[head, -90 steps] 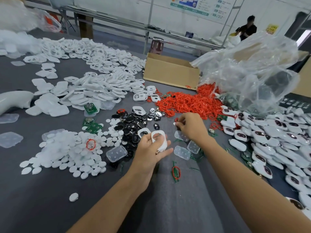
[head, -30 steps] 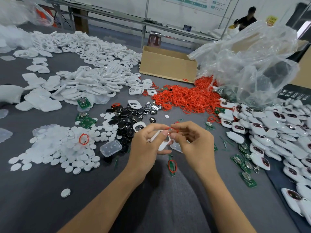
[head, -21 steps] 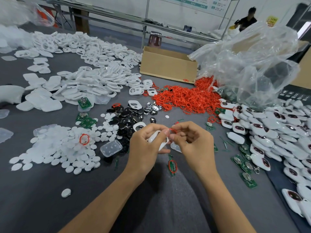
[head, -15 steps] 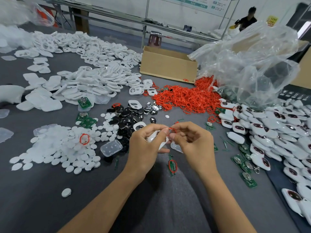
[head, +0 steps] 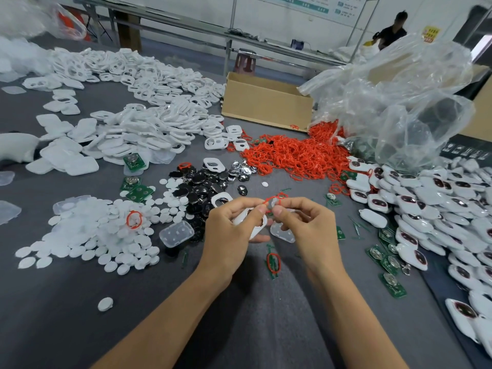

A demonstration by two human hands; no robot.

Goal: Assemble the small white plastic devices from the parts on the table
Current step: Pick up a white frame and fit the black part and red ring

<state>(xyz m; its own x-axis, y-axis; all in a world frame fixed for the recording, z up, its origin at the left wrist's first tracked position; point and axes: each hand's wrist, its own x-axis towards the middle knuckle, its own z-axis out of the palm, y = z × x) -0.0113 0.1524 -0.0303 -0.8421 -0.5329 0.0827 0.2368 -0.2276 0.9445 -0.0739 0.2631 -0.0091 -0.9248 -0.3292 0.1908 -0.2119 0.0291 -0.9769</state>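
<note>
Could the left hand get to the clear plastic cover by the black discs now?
Likely yes for reach: the clear plastic cover lies just beside the left hand, nothing between them. But that hand grips a white shell, so it isn't free.

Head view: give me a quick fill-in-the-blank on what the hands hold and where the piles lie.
The left hand grips a white shell while the right hand pinches a ring coloured ____.
The finished devices are heaped on the person's ____ side.
The loose white discs lie to the ____ of the hands.
Behind the ring pile stands a box made of ____.
Missing: red; right; left; cardboard.
</note>
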